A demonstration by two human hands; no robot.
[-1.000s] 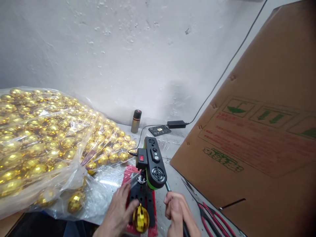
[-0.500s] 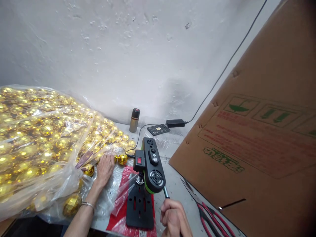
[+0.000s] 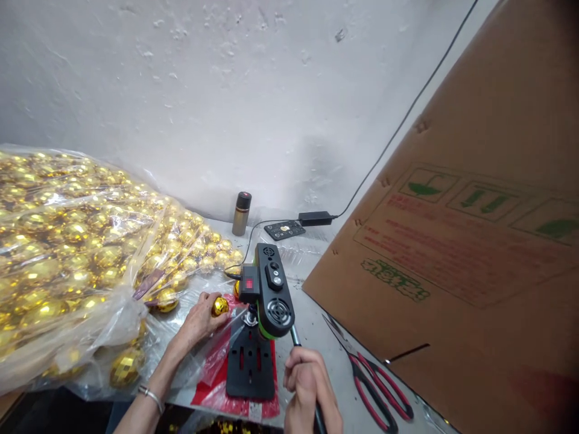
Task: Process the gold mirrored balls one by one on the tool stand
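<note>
My left hand (image 3: pixel 201 320) has its fingers closed around a faceted gold ball (image 3: pixel 220 306), just left of a black device (image 3: pixel 274 290) with round grilles and a red switch. This device stands on a slotted black base plate (image 3: pixel 251 377), over red plastic sheeting (image 3: pixel 205 389). Another gold ball (image 3: pixel 236 290) shows partly behind the switch box. At the lower right of the device, my right hand (image 3: pixel 312 386) grips a thin metal rod with a black handle (image 3: pixel 320 419). The rod's far end is hidden under the device.
A clear plastic bag (image 3: pixel 85 235) full of gold balls fills the left side. Scissors (image 3: pixel 368 380) with red and black handles lie at right, beside a large cardboard box (image 3: pixel 452 199). Behind are a small bottle (image 3: pixel 241 216), a phone (image 3: pixel 284 229) and a power adapter (image 3: pixel 315 218).
My left hand has moved right, away from the bag's mouth, and now has a gold ball in its fingers. My right hand keeps its grip on the rod. The view has shifted slightly.
</note>
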